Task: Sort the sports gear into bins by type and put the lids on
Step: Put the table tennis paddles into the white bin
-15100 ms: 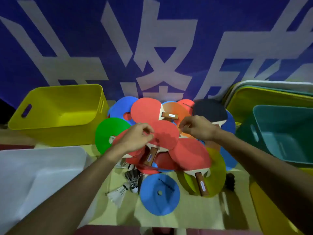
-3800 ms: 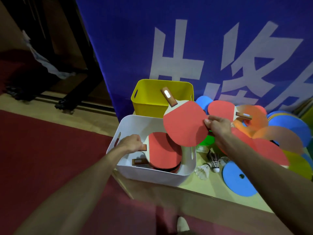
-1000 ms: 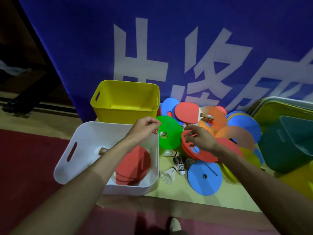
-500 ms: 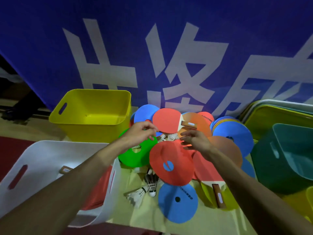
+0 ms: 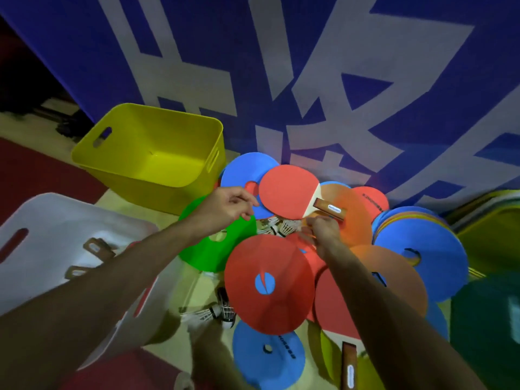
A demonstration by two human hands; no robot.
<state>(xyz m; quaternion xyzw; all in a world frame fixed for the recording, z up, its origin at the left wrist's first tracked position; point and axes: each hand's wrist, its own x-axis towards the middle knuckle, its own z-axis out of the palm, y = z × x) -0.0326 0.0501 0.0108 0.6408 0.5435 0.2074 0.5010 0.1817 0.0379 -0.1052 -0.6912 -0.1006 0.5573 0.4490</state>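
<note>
- Round, flat red paddle point(image 5: 289, 192), wooden handle, atop flat discs point(image 5: 422, 254) at 12 o'clock.
- Left hand point(image 5: 225, 209) curled loosely at its rim, right hand point(image 5: 323, 229) beneath the handle; grips unclear.
- Smooth white bin point(image 5: 42, 220) at 9 o'clock.

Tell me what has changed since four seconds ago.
Both hands left the white bin and returned to the pile. The right hand no longer carries its red paddle; it now reaches the handle of the rear paddle, the left hand at that blade's edge. Whether either grips is unclear. The yellow bin stays empty; shuttlecocks and discs remain unsorted.
</note>
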